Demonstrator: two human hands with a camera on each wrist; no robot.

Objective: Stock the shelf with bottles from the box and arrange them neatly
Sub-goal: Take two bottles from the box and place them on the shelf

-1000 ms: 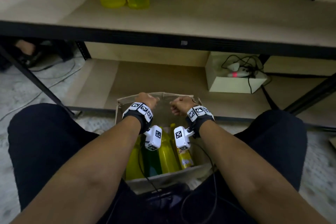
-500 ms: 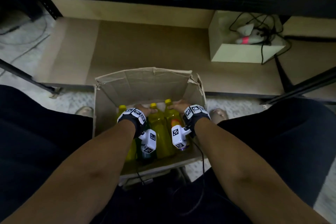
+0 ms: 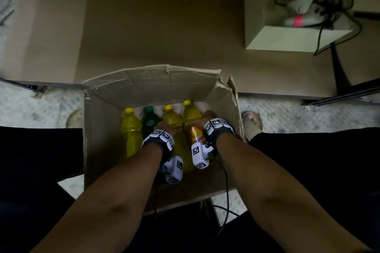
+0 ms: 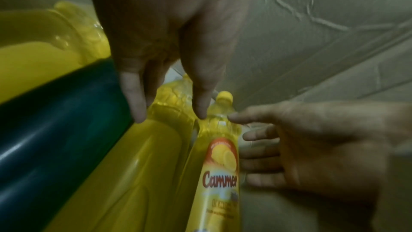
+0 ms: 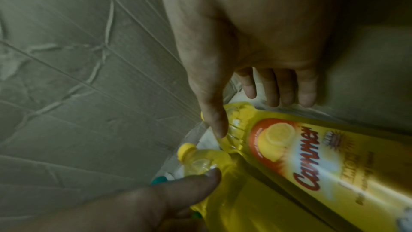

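An open cardboard box (image 3: 102, 129) stands on the floor between my legs. Three yellow bottles and one green bottle (image 3: 150, 121) stand upright in it. My left hand (image 3: 165, 127) reaches down over the unlabelled yellow bottle (image 4: 156, 147). Its fingers (image 4: 136, 108) sit on the green bottle's side and the thumb on the other side. My right hand (image 3: 202, 118) wraps the labelled yellow bottle (image 5: 312, 156) at the box's right wall, thumb on its shoulder and fingers behind it. The shelf's lower board (image 3: 164, 26) lies beyond the box.
A white open box (image 3: 287, 41) with cables and a plug strip sits at the lower board's right end. Black shelf frame bars (image 3: 339, 94) run along the board's front edge. My bare feet (image 3: 253, 121) flank the cardboard box on the floor.
Both hands dropped from the box's far flap down among the bottles and closed round two yellow ones. The view tilted down, so the upper shelf with its bottles has left the picture.
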